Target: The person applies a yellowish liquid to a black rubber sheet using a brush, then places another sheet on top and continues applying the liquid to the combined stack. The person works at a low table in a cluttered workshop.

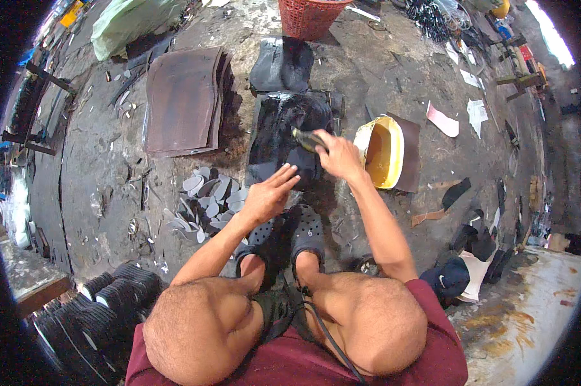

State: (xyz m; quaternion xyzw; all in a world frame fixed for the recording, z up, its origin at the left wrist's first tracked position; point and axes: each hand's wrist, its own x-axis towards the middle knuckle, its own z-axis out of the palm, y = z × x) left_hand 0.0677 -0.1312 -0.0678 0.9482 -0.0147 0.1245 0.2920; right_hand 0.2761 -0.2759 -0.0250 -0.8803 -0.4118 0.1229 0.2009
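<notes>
A: Right hand first: what do your fingers have?

B: Your right hand (339, 154) has its fingers wrapped around a short dark tool (308, 140). Its paler end juts out left of your fingertips; your grip covers the rest, so its kind cannot be told.

A: And the left?

B: Your left hand (269, 195) is stretched flat, fingers lying close together, their tips over the near part of a black sheet (271, 141). Thumb hard to make out; firmness of contact cannot be told.

A: Extent of that sheet?

B: It spreads beyond your left fingertips and beneath the tool. Your hands hide part of its near and right side; dark on dark, its layers blur together.

A: Surroundings?

B: Right of your right fingers, a yellow-and-white tub (393, 157) with amber contents, on a brown board (410, 154) partly hidden by it. Left of your left fingers, grey flat cut-outs (203, 196), overlapping. Well beyond both hands, a red basket (309, 19), cut off by the upper edge.
</notes>
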